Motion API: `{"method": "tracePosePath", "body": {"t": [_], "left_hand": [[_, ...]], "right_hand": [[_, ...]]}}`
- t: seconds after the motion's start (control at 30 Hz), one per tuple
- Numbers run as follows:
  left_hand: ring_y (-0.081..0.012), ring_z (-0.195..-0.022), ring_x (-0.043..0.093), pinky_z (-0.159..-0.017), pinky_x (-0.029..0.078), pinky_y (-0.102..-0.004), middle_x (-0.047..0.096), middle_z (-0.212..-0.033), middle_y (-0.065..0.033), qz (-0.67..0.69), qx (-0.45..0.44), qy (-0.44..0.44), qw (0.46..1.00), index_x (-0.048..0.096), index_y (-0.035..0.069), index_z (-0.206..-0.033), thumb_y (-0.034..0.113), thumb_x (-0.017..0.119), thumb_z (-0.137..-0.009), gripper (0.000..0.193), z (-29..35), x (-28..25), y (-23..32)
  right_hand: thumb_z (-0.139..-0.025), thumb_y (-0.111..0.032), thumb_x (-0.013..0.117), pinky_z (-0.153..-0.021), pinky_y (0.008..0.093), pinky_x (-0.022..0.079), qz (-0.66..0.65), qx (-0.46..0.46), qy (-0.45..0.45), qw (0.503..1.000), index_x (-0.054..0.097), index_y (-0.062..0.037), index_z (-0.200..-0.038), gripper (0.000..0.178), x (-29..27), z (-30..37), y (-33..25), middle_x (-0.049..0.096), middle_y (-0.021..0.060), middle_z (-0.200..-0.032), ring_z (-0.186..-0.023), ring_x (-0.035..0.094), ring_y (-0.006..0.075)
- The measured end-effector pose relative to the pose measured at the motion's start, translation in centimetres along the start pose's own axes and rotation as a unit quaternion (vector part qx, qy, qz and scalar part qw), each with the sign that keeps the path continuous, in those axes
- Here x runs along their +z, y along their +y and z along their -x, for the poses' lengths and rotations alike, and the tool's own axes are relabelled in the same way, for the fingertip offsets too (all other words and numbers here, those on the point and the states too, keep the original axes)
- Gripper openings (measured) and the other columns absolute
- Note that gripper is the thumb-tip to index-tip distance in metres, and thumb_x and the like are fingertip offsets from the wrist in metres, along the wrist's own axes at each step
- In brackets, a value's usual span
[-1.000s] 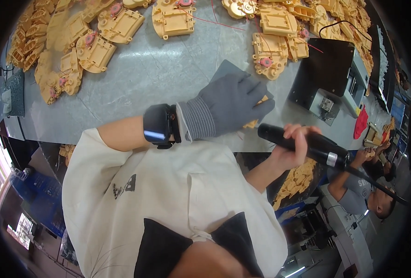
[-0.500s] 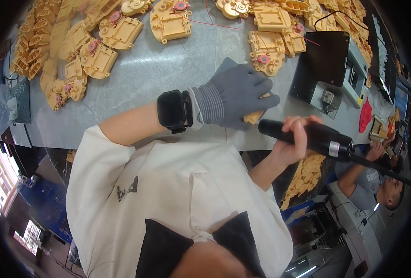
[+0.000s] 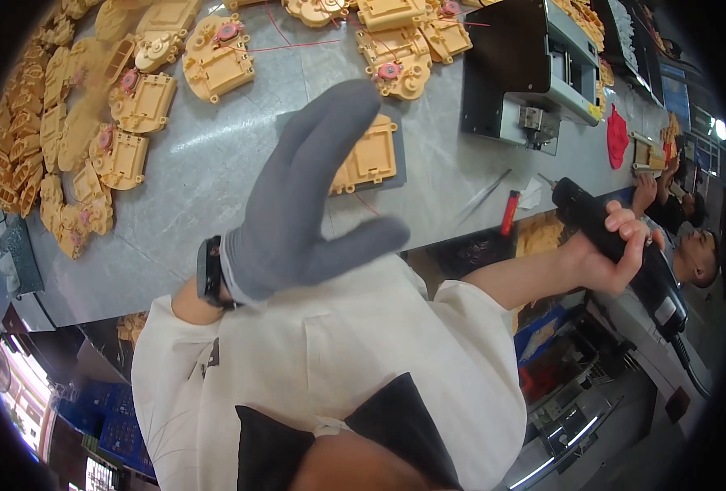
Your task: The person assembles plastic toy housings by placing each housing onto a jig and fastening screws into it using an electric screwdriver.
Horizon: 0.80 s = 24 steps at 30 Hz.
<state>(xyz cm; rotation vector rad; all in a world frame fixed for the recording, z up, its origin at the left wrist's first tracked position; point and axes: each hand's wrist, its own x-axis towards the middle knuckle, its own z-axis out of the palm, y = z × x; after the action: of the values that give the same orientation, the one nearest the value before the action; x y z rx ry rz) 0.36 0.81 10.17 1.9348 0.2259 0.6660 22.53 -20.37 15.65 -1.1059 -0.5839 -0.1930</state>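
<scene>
A smooth grey workbench [image 3: 203,184] carries clusters of curved yellow plastic housings [image 3: 143,105] with pink discs [image 3: 128,81], a boxy black-and-grey machine [image 3: 506,61], a bright red cloth [image 3: 617,139], a slim silvery pointed tool [image 3: 485,195], a red stick-shaped object [image 3: 510,213], a crumpled white scrap [image 3: 530,195] and a flat dark-grey pad [image 3: 401,162] bearing one yellow part [image 3: 375,155].

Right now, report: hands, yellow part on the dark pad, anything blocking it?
Left hand open, gloved. Right hand gripping black corded screwdriver. Yellow part lying on dark pad. Left hand blocks some of it from view.
</scene>
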Motion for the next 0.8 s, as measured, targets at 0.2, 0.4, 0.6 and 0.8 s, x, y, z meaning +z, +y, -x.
{"method": "tracePosePath", "body": {"t": [0.2, 0.4, 0.6, 0.8], "left_hand": [[-0.0328, -0.098, 0.054, -0.085, 0.041, -0.0378, 0.053, -0.111, -0.0191, -0.084, 0.130, -0.108, 0.982, 0.048, -0.005, -0.116, 0.011, 0.066, -0.071, 0.051, -1.2, 0.5, 0.1], [-0.0092, -0.062, 0.050, -0.057, 0.041, -0.0233, 0.058, -0.089, -0.0079, 0.447, -0.285, -0.012, 0.848, 0.049, 0.002, -0.118, 0.019, 0.043, -0.088, 0.035, -3.7, 2.4, -4.8], [-0.0073, -0.038, 0.030, -0.045, 0.030, -0.0212, 0.050, -0.065, -0.0018, 0.778, -0.204, -0.032, 0.594, 0.046, 0.003, -0.121, 0.050, 0.027, -0.092, 0.059, -2.3, 2.0, -7.9], [-0.0085, -0.033, 0.026, -0.035, 0.024, -0.0223, 0.047, -0.051, -0.0030, 0.657, -0.319, 0.070, 0.679, 0.051, 0.000, -0.111, 0.055, 0.034, -0.087, 0.063, -1.3, 1.3, -8.2]], "right_hand": [[-0.072, -0.005, 0.051, -0.061, 0.0332, 0.037, 0.029, 0.019, 0.004, 0.999, 0.042, -0.0045, -0.104, 0.033, 0.9, -0.9, 1.3, 0.049, 0.0056, -0.063, -0.054, 0.048, 0.0169], [-0.074, -0.002, 0.051, -0.060, 0.0363, 0.040, -0.073, 0.074, -0.258, 0.961, 0.038, -0.0038, -0.110, 0.038, 4.7, 3.5, 0.5, 0.051, 0.0074, -0.064, -0.054, 0.051, 0.0193], [-0.069, 0.002, 0.056, -0.055, 0.0346, 0.043, -0.143, 0.152, -0.224, 0.952, 0.035, -0.0047, -0.110, 0.047, 6.8, 6.7, 1.2, 0.051, 0.0089, -0.066, -0.052, 0.051, 0.0194], [-0.068, -0.007, 0.061, -0.048, 0.0256, 0.039, -0.005, 0.344, -0.307, 0.887, 0.034, 0.0044, -0.121, 0.061, 8.6, 8.3, 2.7, 0.049, 0.0057, -0.066, -0.046, 0.047, 0.0140]]}}
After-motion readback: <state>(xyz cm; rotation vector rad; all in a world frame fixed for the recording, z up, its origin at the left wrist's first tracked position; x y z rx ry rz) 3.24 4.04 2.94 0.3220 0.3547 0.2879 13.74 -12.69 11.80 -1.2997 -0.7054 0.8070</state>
